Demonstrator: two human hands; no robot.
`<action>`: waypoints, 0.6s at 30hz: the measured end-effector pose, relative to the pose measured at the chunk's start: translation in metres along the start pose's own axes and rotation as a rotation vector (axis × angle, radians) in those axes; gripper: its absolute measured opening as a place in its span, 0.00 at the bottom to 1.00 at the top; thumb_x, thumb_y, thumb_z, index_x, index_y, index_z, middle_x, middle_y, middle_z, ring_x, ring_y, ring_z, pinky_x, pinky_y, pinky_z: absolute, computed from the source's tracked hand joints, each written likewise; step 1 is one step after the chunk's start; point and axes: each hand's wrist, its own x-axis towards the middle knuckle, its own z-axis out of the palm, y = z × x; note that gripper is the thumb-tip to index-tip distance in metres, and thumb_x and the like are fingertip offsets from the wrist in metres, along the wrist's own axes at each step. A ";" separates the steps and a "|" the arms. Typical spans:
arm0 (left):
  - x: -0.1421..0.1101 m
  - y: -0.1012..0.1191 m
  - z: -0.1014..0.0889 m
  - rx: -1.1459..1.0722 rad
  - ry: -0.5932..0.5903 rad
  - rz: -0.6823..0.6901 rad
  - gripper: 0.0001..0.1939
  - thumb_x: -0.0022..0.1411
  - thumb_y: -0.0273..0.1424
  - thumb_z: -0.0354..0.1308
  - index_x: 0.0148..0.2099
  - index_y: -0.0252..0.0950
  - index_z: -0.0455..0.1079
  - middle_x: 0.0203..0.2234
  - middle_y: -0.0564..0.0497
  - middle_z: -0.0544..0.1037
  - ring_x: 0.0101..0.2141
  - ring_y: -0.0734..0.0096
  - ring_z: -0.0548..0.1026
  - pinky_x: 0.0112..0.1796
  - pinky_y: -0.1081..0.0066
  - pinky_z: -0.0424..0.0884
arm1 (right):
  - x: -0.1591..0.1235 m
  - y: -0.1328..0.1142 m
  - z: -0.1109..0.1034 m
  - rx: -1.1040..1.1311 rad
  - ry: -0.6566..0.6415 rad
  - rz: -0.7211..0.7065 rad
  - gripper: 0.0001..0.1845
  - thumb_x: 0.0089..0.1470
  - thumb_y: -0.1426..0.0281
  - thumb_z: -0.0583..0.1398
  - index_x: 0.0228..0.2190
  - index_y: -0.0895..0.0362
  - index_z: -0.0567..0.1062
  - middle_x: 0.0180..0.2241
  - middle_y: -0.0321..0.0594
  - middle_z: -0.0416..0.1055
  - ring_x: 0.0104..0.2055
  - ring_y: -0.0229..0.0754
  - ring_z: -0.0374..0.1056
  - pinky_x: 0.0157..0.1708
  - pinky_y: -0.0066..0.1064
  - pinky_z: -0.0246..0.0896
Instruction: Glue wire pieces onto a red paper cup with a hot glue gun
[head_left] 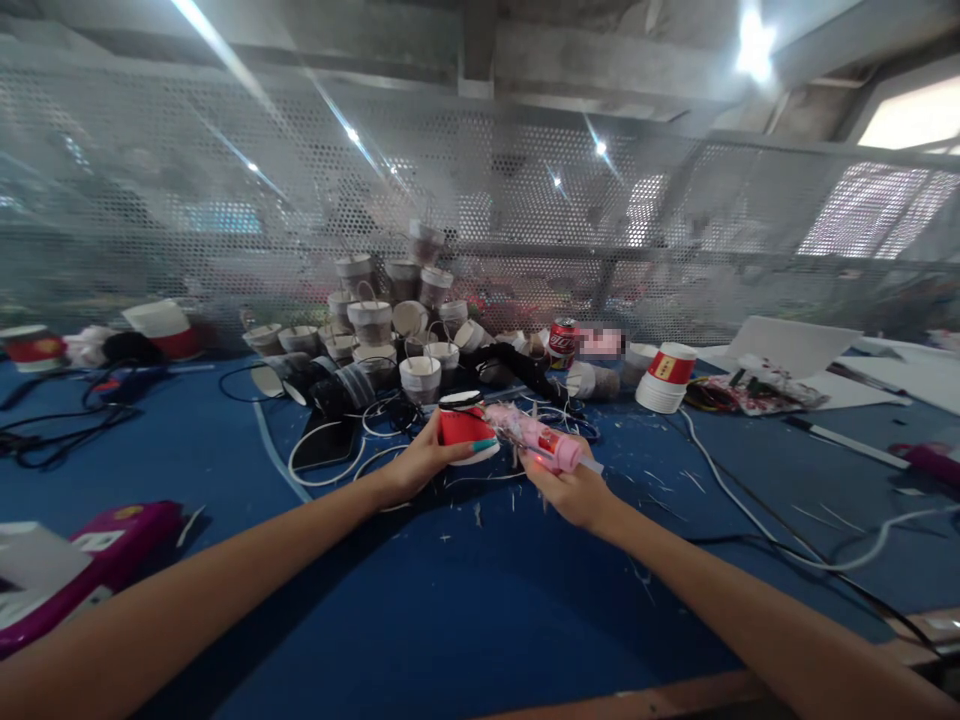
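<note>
My left hand (415,462) is closed around a small red cup (461,428) with a white rim, tilted on its side. Black cord or trim runs along the cup's upper edge. In my right hand (571,490) is a pink hot glue gun (546,440), a small red light glowing near my fingers. Its front is coated in stringy glue and points left at the cup. The nozzle tip is too cluttered to tell whether it touches. Both hands are above the blue tabletop (465,610).
Behind my hands stands a heap of small whitish buckets (370,322) with handles. A cola can (562,340) and stacked red-and-white paper cups (666,378) are to the right. A phone (326,442), a purple device (124,545) and loose white cable (750,520) lie around.
</note>
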 end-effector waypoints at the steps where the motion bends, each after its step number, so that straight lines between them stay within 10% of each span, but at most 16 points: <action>1: 0.000 0.000 0.000 -0.018 -0.005 0.001 0.29 0.44 0.27 0.65 0.48 0.37 0.60 0.46 0.46 0.71 0.46 0.62 0.71 0.51 0.60 0.62 | 0.001 0.000 -0.002 -0.021 -0.008 0.000 0.11 0.47 0.69 0.51 0.16 0.55 0.64 0.19 0.37 0.63 0.23 0.37 0.60 0.27 0.30 0.60; 14: -0.001 0.002 -0.001 -0.039 -0.085 0.013 0.30 0.39 0.25 0.66 0.46 0.35 0.62 0.42 0.46 0.75 0.45 0.57 0.72 0.50 0.58 0.62 | 0.002 0.025 0.003 -0.208 0.018 0.064 0.12 0.50 0.70 0.51 0.18 0.56 0.67 0.17 0.36 0.64 0.21 0.37 0.60 0.25 0.29 0.58; 18: -0.002 0.004 0.002 -0.028 -0.029 0.002 0.29 0.39 0.26 0.67 0.45 0.35 0.61 0.41 0.46 0.75 0.43 0.59 0.73 0.50 0.58 0.63 | 0.005 0.020 -0.002 -0.571 0.101 0.217 0.08 0.51 0.70 0.51 0.26 0.59 0.67 0.28 0.45 0.68 0.29 0.42 0.66 0.28 0.31 0.60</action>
